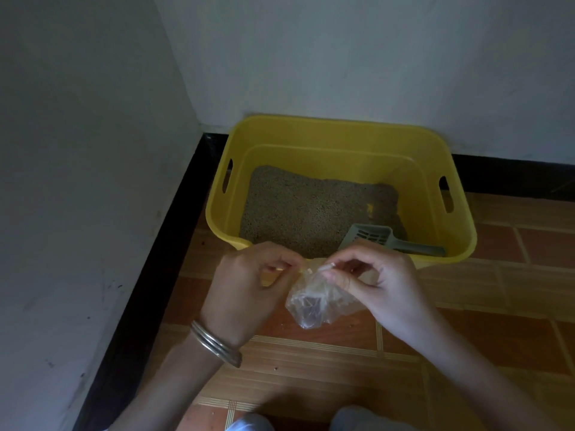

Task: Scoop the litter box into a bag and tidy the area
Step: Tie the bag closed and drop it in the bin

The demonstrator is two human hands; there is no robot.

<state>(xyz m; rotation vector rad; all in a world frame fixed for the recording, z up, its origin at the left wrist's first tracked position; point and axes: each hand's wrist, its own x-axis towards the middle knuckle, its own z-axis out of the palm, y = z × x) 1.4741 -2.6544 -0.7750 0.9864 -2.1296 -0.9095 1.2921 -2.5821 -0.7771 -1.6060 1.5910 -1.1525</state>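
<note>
Yellow litter box point(460, 219) at about 12 o'clock from the hands, pushed into the corner where two pale walls point(93, 150) meet above a black baseboard point(161, 244). Grey-brown litter point(298, 209) spread over its floor, darker toward the 3 o'clock end. Grey slotted scoop point(373, 236) lying inside at the box's 4 o'clock corner, blade on the litter, handle pointing toward 3 o'clock and leaning against the near wall.

Just in front of the box's near rim, over the tiled floor point(497, 306): small clear plastic bag point(314, 301), crumpled, something dark showing through near its bottom. Left hand point(249, 284) at 9 o'clock of the bag, closed, thumb and forefinger pinching a twisted strand of the bag's mouth. Right hand point(382, 281) at 3 o'clock of the bag, fingers curled and pinching the same neck from the other side, bag body hanging below toward 6 o'clock. Silver bangles point(214, 345) stacked on the left wrist. Knees in pale cloth point(357, 419) just visible at 6 o'clock, bottom edge of view.
</note>
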